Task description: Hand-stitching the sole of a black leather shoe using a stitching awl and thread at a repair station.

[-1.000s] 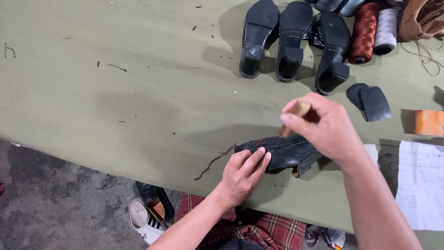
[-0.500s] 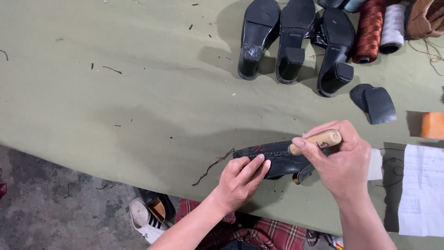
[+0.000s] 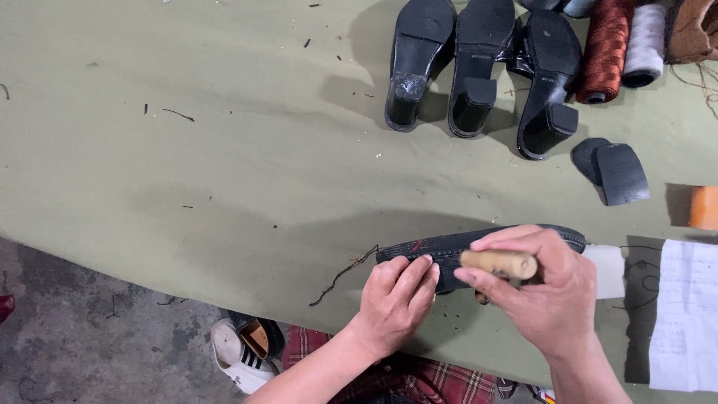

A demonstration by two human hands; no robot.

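Observation:
A black shoe sole (image 3: pixel 449 247) lies flat near the front edge of an olive green table (image 3: pixel 224 150). My left hand (image 3: pixel 396 299) presses its fingers down on the sole's left end. My right hand (image 3: pixel 538 288) is closed around a tool with a light wooden handle (image 3: pixel 499 263), held over the middle of the sole. The tool's tip is hidden under my fingers. A dark thread (image 3: pixel 344 273) trails off the sole's left tip onto the table.
Three black heeled shoe soles (image 3: pixel 479 67) lie upside down at the back. Thread spools (image 3: pixel 606 49) stand to their right. A loose black heel (image 3: pixel 617 172), an orange block (image 3: pixel 703 207) and a white paper (image 3: pixel 684 314) are at the right. Shoes (image 3: pixel 239 352) sit on the floor.
My right hand has turned the wooden handle from upright to sideways and lowered it onto the sole. The sole now lies straighter and further right; my left hand followed it.

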